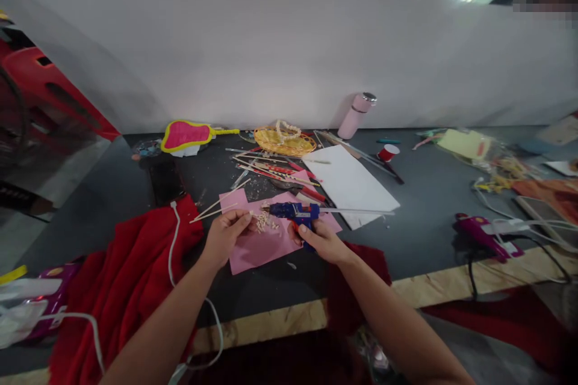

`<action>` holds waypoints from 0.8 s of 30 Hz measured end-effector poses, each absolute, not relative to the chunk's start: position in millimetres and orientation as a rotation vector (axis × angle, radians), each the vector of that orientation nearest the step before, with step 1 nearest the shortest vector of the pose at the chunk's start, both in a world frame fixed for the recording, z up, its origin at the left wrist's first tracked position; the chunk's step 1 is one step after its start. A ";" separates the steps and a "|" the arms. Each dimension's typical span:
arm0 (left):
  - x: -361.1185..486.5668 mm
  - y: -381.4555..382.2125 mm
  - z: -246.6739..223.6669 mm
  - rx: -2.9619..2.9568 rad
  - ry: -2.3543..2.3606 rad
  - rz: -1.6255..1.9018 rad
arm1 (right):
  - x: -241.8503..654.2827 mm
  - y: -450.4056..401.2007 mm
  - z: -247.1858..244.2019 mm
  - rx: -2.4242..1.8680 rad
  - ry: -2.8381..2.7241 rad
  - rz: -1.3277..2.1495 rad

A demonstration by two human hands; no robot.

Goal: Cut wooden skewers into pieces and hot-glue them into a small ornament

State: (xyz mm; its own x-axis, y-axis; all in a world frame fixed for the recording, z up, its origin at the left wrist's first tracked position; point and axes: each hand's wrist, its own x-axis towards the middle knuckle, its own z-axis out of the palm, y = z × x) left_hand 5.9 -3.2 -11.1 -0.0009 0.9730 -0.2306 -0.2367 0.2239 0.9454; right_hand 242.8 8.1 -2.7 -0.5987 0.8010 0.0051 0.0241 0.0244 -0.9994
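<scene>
My right hand is wrapped round the handle of a blue hot glue gun, with a long clear glue stick sticking out of its back. The gun's dark nozzle points left, toward my left hand. That hand is closed in a pinch, and a small pale piece shows at its fingertips. Between the hands, a heap of small pale pieces lies on a pink sheet of paper. Two thin wooden sticks lie just behind my left hand.
Behind are loose sticks, a yellow woven basket, a white board and a pink bottle. Red cloth and a white cable lie at left. Purple power strips flank the table, backed by a grey partition.
</scene>
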 end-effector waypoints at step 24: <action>8.3 -5.2 -13.1 0.935 1.134 1.153 | 241.7 4.9 -10.3 -0.934 -1.896 1.509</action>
State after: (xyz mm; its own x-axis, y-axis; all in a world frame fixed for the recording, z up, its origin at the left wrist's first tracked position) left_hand 8.3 -5.2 -13.1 0.0306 0.9829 -0.1814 -0.1974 0.1839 0.9629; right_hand 241.7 4.9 -10.3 -0.6153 0.7882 -0.0099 0.1864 0.1333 -0.9734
